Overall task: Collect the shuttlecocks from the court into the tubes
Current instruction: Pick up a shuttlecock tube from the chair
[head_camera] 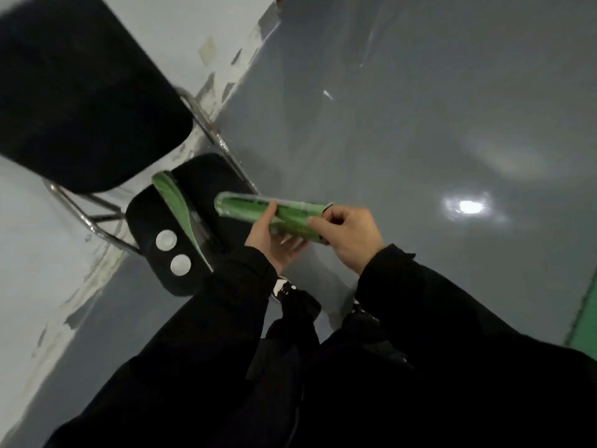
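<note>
Holding the green tube (274,215) level at mid-frame, the left hand (274,236) cradles it from beneath; the right hand (347,234) pinches its right end. Steady it before working that end.

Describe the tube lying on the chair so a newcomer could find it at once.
Find the black chair by the wall. On its seat lies a green tube, beside two white round caps. Unlike the other green tube, no hands hold it.
</note>
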The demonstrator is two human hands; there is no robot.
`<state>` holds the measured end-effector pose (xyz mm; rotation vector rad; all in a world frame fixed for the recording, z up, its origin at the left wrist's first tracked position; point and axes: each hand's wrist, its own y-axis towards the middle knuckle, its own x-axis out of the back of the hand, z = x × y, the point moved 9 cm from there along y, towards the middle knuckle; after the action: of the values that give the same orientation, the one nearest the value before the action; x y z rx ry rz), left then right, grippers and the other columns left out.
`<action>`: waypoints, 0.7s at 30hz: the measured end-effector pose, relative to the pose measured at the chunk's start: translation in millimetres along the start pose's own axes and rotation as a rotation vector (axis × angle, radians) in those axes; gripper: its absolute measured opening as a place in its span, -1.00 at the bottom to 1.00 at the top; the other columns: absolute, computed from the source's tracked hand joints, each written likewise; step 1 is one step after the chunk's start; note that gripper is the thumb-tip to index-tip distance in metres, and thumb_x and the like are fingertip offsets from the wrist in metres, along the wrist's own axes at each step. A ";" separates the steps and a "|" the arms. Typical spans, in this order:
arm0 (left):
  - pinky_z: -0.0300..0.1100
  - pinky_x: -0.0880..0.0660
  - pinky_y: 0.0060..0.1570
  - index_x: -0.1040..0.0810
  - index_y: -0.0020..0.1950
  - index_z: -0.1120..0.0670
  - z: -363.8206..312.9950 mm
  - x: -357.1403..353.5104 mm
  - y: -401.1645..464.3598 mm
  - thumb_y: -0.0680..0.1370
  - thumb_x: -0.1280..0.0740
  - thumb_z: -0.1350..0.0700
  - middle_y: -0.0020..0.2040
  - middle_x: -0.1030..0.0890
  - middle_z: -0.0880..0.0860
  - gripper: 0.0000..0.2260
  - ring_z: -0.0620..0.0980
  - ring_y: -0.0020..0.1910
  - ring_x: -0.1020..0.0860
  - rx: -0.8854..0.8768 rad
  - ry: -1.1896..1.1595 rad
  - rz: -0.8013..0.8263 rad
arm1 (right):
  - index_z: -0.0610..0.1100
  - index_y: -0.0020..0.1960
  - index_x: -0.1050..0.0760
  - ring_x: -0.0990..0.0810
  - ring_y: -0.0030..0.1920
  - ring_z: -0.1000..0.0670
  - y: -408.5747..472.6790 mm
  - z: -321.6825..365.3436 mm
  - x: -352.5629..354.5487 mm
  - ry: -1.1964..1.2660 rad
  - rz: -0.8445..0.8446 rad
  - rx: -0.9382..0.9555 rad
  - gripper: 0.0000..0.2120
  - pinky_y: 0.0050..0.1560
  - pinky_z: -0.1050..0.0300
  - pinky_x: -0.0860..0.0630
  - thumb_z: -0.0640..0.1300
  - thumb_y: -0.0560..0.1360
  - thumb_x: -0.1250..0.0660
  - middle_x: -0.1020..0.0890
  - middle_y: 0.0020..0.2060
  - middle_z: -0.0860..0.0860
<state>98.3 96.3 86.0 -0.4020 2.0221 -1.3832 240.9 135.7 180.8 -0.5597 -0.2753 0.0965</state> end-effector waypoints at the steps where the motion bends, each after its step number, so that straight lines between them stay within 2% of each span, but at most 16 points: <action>1: 0.05 -0.59 0.25 -0.61 0.21 0.16 12.3 -18.2 -4.1 0.59 -0.43 -0.19 0.17 -0.66 0.17 -0.56 0.14 0.18 -0.64 0.018 0.024 0.019 | -0.05 -0.43 -0.49 -0.44 -0.42 0.09 -11.8 2.7 17.8 -0.028 -0.009 0.033 -0.64 -0.29 0.14 -0.41 -0.14 0.51 -0.49 -0.49 -0.53 0.16; 4: 0.02 -0.62 0.22 -0.61 0.27 0.23 54.5 -76.1 -16.6 0.56 -0.46 -0.21 0.21 -0.70 0.19 -0.46 0.14 0.24 -0.67 0.036 0.133 0.062 | -0.09 -0.36 -0.58 -0.52 -0.44 0.15 -51.8 -2.0 84.9 0.034 -0.090 0.068 -0.67 -0.35 0.23 -0.42 -0.07 0.58 -0.42 -0.56 -0.52 0.12; 5: 0.01 -0.64 0.18 -0.61 0.26 0.24 72.0 -96.1 -21.6 0.55 -0.47 -0.21 0.16 -0.73 0.20 -0.46 0.13 0.20 -0.70 0.041 0.161 0.084 | -0.11 -0.33 -0.60 -0.52 -0.46 0.17 -66.7 -6.9 111.9 0.091 -0.147 0.082 -0.67 -0.38 0.29 -0.42 -0.07 0.60 -0.39 -0.57 -0.52 0.11; 7: -0.03 -0.70 -0.06 -0.61 0.17 0.21 107.8 -134.1 -30.1 0.55 -0.47 -0.20 -0.06 -0.77 0.17 -0.52 0.10 -0.05 -0.77 0.032 0.221 0.134 | -0.16 -0.28 -0.61 -0.52 -0.47 0.18 -100.2 -24.5 166.3 0.224 -0.292 0.109 -0.70 -0.41 0.34 -0.42 -0.14 0.62 -0.37 -0.58 -0.49 0.10; 8: -0.06 -0.71 -0.15 -0.61 0.13 0.19 127.7 -151.3 -33.1 0.55 -0.47 -0.19 -0.11 -0.76 0.16 -0.55 0.09 -0.12 -0.76 0.019 0.250 0.153 | -0.18 -0.27 -0.60 -0.51 -0.47 0.16 -118.2 -38.6 192.3 0.302 -0.371 0.116 -0.70 -0.42 0.32 -0.42 -0.18 0.63 -0.36 -0.58 -0.46 0.06; 11: -0.07 -0.71 -0.18 -0.60 0.14 0.16 193.2 -197.1 -40.0 0.55 -0.49 -0.19 0.00 -0.69 0.16 -0.57 0.08 -0.07 -0.71 0.002 0.354 0.190 | -0.19 -0.22 -0.48 -0.45 -0.43 0.04 -168.5 -96.1 260.2 0.479 -0.610 0.089 -0.75 -0.37 0.16 -0.41 -0.20 0.63 -0.34 -0.50 -0.35 -0.11; 13: -0.07 -0.70 -0.20 -0.59 0.19 0.16 242.5 -225.6 -44.4 0.55 -0.48 -0.19 0.06 -0.69 0.17 -0.55 0.08 -0.09 -0.75 0.014 0.421 0.227 | -0.14 -0.10 -0.43 -0.46 -0.33 -0.01 -200.5 -138.0 294.7 0.527 -0.716 0.027 -0.81 -0.30 0.11 -0.42 -0.09 0.63 -0.34 -0.50 -0.23 -0.11; 14: -0.06 -0.70 -0.20 -0.59 0.22 0.16 268.2 -239.1 -47.9 0.55 -0.49 -0.18 0.08 -0.70 0.18 -0.54 0.09 -0.09 -0.76 0.021 0.462 0.243 | -0.11 0.01 -0.42 -0.47 -0.29 0.00 -216.0 -159.0 307.7 0.560 -0.738 -0.015 -0.81 -0.31 0.14 -0.45 0.00 0.64 -0.34 -0.52 -0.16 -0.07; 16: -0.05 -0.71 -0.17 -0.58 0.31 0.16 319.3 -262.9 -56.8 0.56 -0.48 -0.18 0.17 -0.69 0.20 -0.51 0.11 0.00 -0.74 0.028 0.554 0.269 | -0.04 0.26 -0.35 -0.53 -0.24 0.03 -245.7 -196.6 328.3 0.637 -0.747 -0.065 -0.64 -0.38 0.28 -0.50 0.16 0.62 -0.32 -0.55 0.00 0.01; 18: -0.04 -0.71 -0.12 -0.57 0.36 0.17 370.0 -284.9 -67.5 0.58 -0.46 -0.17 0.19 -0.68 0.22 -0.49 0.12 0.05 -0.70 0.039 0.642 0.321 | 0.05 0.38 -0.26 -0.61 -0.13 0.02 -274.8 -223.3 347.3 0.673 -0.767 -0.049 -0.46 -0.32 0.30 -0.56 0.27 0.54 -0.35 -0.54 0.10 0.08; 21: -0.06 -0.70 -0.13 -0.60 0.25 0.15 442.8 -312.5 -87.7 0.60 -0.42 -0.18 0.03 -0.68 0.15 -0.57 0.07 -0.04 -0.70 0.076 0.810 0.393 | 0.10 0.49 -0.18 -0.63 0.14 -0.02 -319.7 -258.4 378.9 0.692 -0.909 -0.001 -0.28 0.05 0.07 -0.63 0.20 0.48 -0.49 -0.49 0.22 0.18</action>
<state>613.8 -74.1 167.4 0.6726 2.4598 -1.4848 682.6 -203.6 230.0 -0.3964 0.1652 -0.9618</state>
